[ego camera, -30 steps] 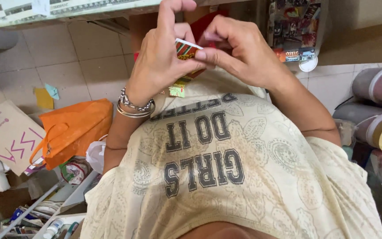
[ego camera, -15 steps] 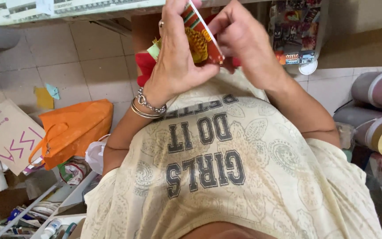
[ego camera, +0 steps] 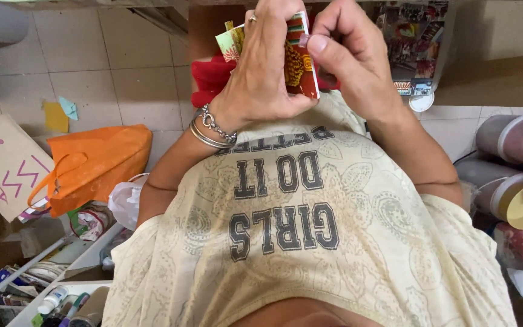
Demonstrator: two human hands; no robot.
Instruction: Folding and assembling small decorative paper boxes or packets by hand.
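Both hands grip a small patterned paper packet (ego camera: 298, 63) above the printed cream shirt (ego camera: 310, 230): left hand (ego camera: 261, 72) wraps its near side, right hand (ego camera: 352, 60) pinches its far edge. An orange bag (ego camera: 101, 160) lies left of the shirt.

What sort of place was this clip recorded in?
Probably a home craft corner or a small workshop with a tiled floor. Both hands, left hand and right hand, hold a patterned card; an orange bag, paper scraps and lidded storage jars lie around.
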